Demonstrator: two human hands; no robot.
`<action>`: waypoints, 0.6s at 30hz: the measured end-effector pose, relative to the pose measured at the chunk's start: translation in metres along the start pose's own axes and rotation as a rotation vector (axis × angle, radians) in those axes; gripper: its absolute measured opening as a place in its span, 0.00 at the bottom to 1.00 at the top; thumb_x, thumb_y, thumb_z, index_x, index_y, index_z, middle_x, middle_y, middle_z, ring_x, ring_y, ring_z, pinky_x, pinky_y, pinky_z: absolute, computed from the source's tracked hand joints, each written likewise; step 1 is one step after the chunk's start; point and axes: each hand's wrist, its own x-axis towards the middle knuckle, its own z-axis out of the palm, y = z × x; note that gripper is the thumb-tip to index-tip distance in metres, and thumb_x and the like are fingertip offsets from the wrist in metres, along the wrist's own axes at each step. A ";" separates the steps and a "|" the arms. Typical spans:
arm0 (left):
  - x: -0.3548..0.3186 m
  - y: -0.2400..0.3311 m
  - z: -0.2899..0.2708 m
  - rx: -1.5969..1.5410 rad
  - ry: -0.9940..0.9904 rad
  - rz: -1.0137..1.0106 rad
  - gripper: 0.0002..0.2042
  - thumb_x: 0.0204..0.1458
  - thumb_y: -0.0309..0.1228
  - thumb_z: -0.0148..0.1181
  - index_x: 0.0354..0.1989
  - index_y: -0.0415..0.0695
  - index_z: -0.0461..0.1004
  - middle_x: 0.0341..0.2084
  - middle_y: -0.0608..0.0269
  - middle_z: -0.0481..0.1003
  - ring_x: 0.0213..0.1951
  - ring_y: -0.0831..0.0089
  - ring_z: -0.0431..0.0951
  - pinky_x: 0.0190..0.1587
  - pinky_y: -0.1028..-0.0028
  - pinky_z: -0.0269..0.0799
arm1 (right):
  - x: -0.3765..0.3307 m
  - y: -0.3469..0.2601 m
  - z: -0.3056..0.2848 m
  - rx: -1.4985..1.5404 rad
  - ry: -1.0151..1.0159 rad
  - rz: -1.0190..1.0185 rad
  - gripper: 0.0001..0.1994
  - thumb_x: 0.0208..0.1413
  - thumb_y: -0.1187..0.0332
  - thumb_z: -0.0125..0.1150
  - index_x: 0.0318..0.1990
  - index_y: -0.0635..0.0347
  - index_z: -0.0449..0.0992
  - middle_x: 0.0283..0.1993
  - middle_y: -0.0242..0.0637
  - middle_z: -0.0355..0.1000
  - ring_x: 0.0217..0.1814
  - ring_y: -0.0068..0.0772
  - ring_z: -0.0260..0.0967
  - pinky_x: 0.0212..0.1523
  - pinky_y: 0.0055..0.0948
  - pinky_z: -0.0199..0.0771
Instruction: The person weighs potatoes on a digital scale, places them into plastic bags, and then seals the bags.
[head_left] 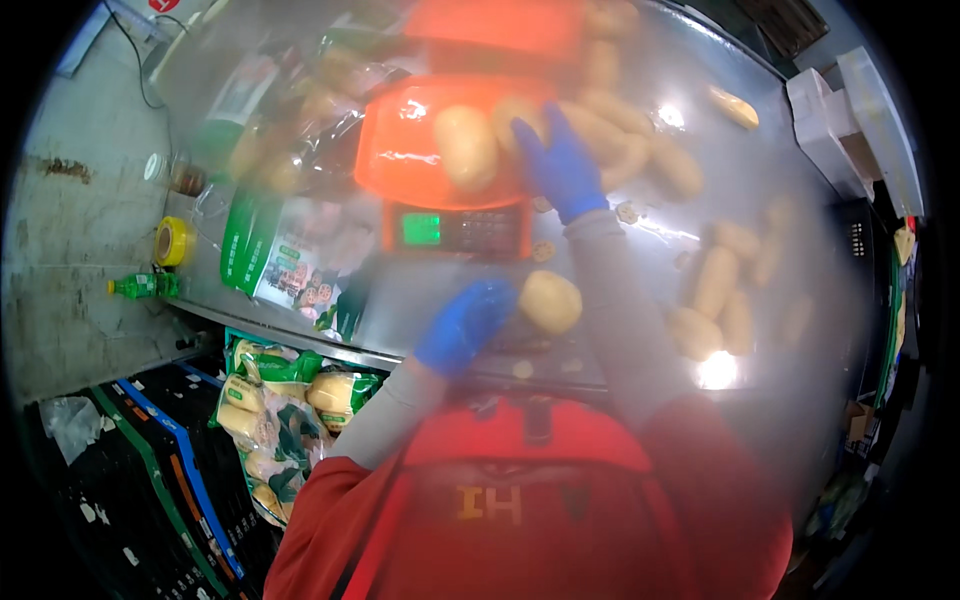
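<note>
Both my hands wear blue gloves. My right hand [565, 165] reaches over the right edge of the orange scale tray [385, 150], thumb and fingers spread apart. Its thumb overlaps a pale lotus root section [508, 118]; haze hides whether they touch. Another rounded section [467, 148] lies in the tray. Closer to me, my left hand [465, 325] is held low in front of the scale, fingers extended and nothing visible in them. Just right of its fingertips rests a short lotus root section [550, 302]. A green display [421, 228] glows on the scale's front.
Lotus root sections [672, 165] crowd right of the tray, with several more [715, 285] nearer right. Printed bags [300, 260] lie left. Yellow tape [174, 241] and a green bottle [143, 286] stand by the wall. Below the table edge, a crate holds packed bags [275, 430]. Haze blurs the view.
</note>
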 end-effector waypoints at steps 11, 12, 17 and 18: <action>-0.033 0.003 -0.042 0.121 0.187 0.117 0.18 0.56 0.40 0.44 0.49 0.43 0.65 0.44 0.61 0.70 0.44 0.71 0.70 0.46 0.75 0.64 | -0.045 0.050 -0.133 1.315 -0.418 0.285 0.20 0.59 0.60 0.41 0.55 0.61 0.63 0.54 0.37 0.63 0.53 0.26 0.62 0.48 0.22 0.63; -0.035 0.002 -0.046 0.153 0.194 0.136 0.17 0.55 0.40 0.45 0.49 0.43 0.66 0.44 0.61 0.70 0.44 0.71 0.71 0.46 0.75 0.64 | -0.054 0.057 -0.137 1.110 -0.224 0.394 0.21 0.58 0.61 0.45 0.55 0.62 0.63 0.55 0.38 0.62 0.55 0.28 0.60 0.50 0.23 0.61; -0.039 -0.002 -0.059 0.354 0.256 0.188 0.15 0.53 0.35 0.50 0.47 0.43 0.67 0.42 0.62 0.71 0.42 0.73 0.71 0.44 0.75 0.65 | -0.095 0.119 -0.121 -0.193 0.142 0.172 0.22 0.50 0.68 0.57 0.52 0.64 0.65 0.54 0.42 0.64 0.56 0.32 0.59 0.56 0.26 0.56; -0.037 -0.002 -0.062 0.423 0.252 0.207 0.15 0.53 0.34 0.51 0.47 0.42 0.67 0.41 0.62 0.71 0.42 0.73 0.72 0.44 0.75 0.65 | -0.101 0.121 -0.121 0.002 0.075 0.289 0.21 0.50 0.67 0.57 0.52 0.64 0.66 0.53 0.43 0.65 0.55 0.32 0.60 0.56 0.26 0.57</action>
